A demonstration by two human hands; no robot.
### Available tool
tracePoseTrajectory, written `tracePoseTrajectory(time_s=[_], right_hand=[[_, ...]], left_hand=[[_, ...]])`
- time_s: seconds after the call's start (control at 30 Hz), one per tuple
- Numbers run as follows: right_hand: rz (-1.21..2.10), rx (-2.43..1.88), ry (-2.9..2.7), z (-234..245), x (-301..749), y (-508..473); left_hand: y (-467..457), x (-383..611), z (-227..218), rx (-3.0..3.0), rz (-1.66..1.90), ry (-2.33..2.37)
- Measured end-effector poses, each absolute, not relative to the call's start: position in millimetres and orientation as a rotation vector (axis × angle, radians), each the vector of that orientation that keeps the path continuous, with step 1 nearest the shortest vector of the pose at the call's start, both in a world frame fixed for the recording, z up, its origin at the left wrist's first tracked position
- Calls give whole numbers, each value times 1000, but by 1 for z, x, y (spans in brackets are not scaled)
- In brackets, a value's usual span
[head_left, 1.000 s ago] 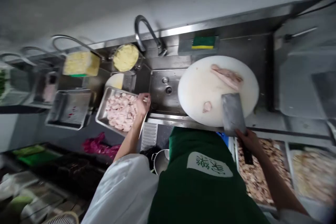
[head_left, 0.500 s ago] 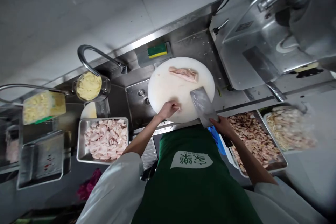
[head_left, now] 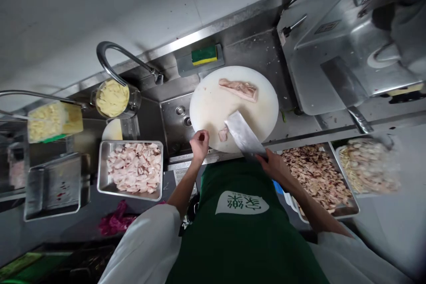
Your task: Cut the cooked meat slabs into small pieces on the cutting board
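Note:
My right hand grips a cleaver, its broad blade tilted over the front of the round white cutting board. A small piece of raw meat lies on the board just left of the blade's tip. Beyond it, towards the back of the board, rests a longer strip of raw meat. My left hand is at the board's front left edge, apart from the small piece. Its fingers are curled together, and whether anything is inside them cannot be made out.
On the left stand a metal tray of cut meat, a tub of pale yellow slices and a faucet. A sponge lies behind the board. To the right are a tray of darker sliced meat and a second cleaver.
My left hand has drawn left, away from the small piece of meat. The cleaver has swung left, its tip now near that piece. The whole view has shifted slightly.

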State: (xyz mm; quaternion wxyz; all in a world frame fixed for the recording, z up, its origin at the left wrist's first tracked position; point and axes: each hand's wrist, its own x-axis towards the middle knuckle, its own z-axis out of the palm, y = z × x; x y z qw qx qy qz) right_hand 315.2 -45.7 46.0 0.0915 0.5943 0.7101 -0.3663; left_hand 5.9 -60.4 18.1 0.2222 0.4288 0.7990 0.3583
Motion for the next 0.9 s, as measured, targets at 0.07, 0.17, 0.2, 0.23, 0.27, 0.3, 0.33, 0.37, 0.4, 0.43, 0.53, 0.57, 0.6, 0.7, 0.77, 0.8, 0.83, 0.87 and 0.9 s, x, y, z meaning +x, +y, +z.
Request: tracePoseTrajectory(time_s=[0.07, 0.17, 0.2, 0.23, 0.27, 0.3, 0.33, 0.37, 0.4, 0.43, 0.53, 0.57, 0.6, 0.7, 0.77, 0.8, 0.83, 0.87, 0.9], right_hand=[[-1078, 1718, 2118, 46, 305, -49], [-1067, 1726, 2102, 39, 300, -52], [-1081, 1741, 2097, 36, 300, -52], [-1101, 1758, 2093, 33, 302, -51], [-1120, 1778, 2087, 31, 304, -51], [-1134, 1811, 2073, 28, 306, -50], [-1143, 1860, 2048, 25, 309, -50], [-1157, 1923, 2014, 22, 312, -49], [-1190, 1988, 1968, 19, 316, -49], [-1243, 2050, 1913, 16, 320, -49], [-1478, 2174, 1722, 6, 331, -52], [-1562, 2189, 1660, 4, 333, -53], [-1636, 2197, 1610, 2, 334, -54], [-1765, 2188, 1552, -1, 329, -55], [-1779, 2182, 1583, -1, 320, -54], [-1782, 2176, 1605, -2, 315, -54], [-1795, 2167, 1619, -3, 309, -53], [-1815, 2163, 1623, -4, 303, -53], [-1839, 2162, 1615, -5, 298, -52]], left_hand=[[-64, 7, 15, 1411, 1094, 2134], [-64, 11, 4, 1782, 998, 1767], [-64, 11, -1, 1863, 949, 1638], [-63, 11, -6, 1918, 909, 1534], [-62, 9, -11, 1946, 880, 1463], [-61, 7, -15, 1955, 867, 1431], [-60, 5, -19, 1950, 858, 1425], [-59, 4, -22, 1940, 851, 1432], [-57, 3, -24, 1927, 841, 1444], [-56, 4, -26, 1912, 828, 1462], [-54, 18, -27, 1840, 781, 1573], [-55, 24, -27, 1822, 761, 1611], [-57, 29, -25, 1815, 742, 1646], [-69, 36, -19, 1878, 707, 1753], [-76, 31, -13, 1990, 642, 1771], [-78, 26, -11, 2061, 584, 1739], [-78, 22, -10, 2135, 510, 1679], [-77, 17, -9, 2203, 436, 1605], [-75, 14, -8, 2261, 370, 1530]])
